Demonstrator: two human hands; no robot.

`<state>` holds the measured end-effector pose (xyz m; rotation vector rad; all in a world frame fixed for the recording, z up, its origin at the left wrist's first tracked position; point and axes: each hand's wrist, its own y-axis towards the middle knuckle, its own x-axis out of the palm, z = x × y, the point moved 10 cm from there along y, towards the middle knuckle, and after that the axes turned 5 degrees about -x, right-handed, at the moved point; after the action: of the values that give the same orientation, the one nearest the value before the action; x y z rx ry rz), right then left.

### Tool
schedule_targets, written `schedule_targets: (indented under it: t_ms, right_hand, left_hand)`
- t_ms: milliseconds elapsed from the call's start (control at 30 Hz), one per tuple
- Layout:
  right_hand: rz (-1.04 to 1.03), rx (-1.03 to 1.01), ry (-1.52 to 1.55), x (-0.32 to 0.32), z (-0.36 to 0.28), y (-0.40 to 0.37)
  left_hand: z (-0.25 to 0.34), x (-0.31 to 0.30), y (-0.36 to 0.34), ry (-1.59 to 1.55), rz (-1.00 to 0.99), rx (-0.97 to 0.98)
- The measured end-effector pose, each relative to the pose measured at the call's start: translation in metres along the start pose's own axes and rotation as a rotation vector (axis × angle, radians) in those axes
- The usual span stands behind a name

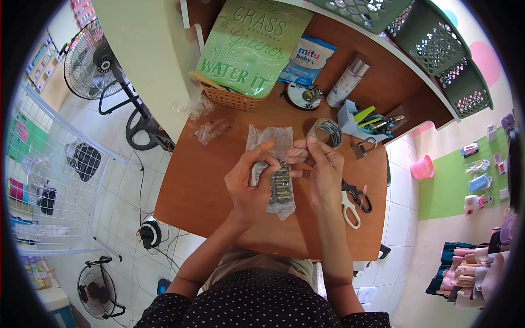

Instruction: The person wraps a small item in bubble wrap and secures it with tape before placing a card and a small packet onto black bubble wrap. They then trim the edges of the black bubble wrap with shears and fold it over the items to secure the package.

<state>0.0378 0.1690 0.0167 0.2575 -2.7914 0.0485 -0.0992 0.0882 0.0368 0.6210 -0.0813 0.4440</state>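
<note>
On the brown table lies a sheet of clear bubble wrap (pixel 269 135). A dark item with rows of pale bars (pixel 280 191), which looks like a circuit board, rests on or inside it, partly covered by my hands. My left hand (pixel 250 183) is over the left edge of the wrap, thumb and fingertips pinched together. Opposite it, my right hand (pixel 324 174) has its thumb and fingers drawn close. Whatever is between the fingertips is too small or transparent to make out. A roll of tape (pixel 336 130) stands just behind my right hand. Scissors (pixel 350 210) with black and white handles lie to its right.
Crumpled clear plastic (pixel 210 131) lies at the back left of the table (pixel 191 186). Along the back are a woven basket (pixel 229 99), a flowered bottle (pixel 348 82), a pen holder (pixel 355 123) and a padlock (pixel 363 147). A fan (pixel 97 287) stands on the floor.
</note>
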Motion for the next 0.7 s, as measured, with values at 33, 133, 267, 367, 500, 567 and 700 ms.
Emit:
schedule_targets:
  t_ms: [33,133,267,367,500,567,700]
  right_hand:
    - [-0.006,0.010,-0.010,0.001,0.001,0.000]
    - [0.082,-0.035,-0.020,-0.023,0.001,0.011]
    - [0.237,-0.081,-0.073,-0.076,-0.021,0.017]
    - [0.146,-0.084,-0.099,-0.066,-0.021,0.012]
    - [0.138,-0.060,-0.124,-0.058,-0.017,0.009]
    - [0.172,-0.036,-0.123,-0.063,-0.013,0.007]
    - [0.171,-0.012,-0.118,-0.067,-0.006,0.007]
  left_hand:
    - [0.001,-0.001,0.000,0.001,0.000,-0.001]
    - [0.018,-0.012,-0.002,0.217,0.065,0.084]
    - [0.030,-0.047,-0.001,0.333,0.205,0.190]
    - [0.003,-0.061,0.015,0.349,0.202,0.033]
    - [-0.063,-0.086,0.059,0.296,0.159,-0.261]
    - [-0.084,-0.098,0.083,0.418,0.105,-0.309]
    - [-0.099,-0.106,0.094,0.782,0.000,-0.401]
